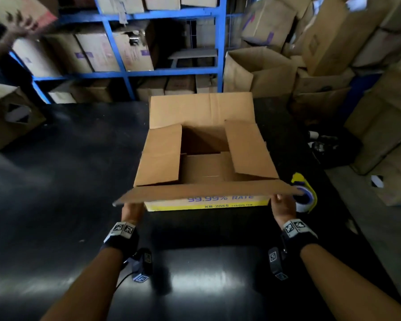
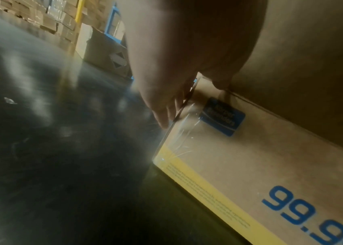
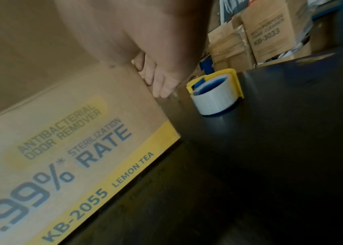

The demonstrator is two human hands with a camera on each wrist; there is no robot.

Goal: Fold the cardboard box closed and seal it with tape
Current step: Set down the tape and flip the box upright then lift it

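Head view: cardboard box (image 1: 206, 156) mid-tabletop (image 1: 67, 181), side flaps in, near flap (image 1: 206, 193) raised by left hand (image 1: 132, 210) and right hand (image 1: 284, 206); grip hidden, uneven lift could skew it. Left wrist: fingers (image 2: 166, 106) straight against box corner. Right wrist: fingers (image 3: 162, 82) straight at other corner; tape dispenser (image 3: 216, 94) just beside, easily knocked.

I've got both bare forearms reaching toward twelve o'clock, banded at the wrists; my left hand (image 1: 132, 210) at eleven and right hand (image 1: 284, 207) at one, fingers extended, palms facing inward.
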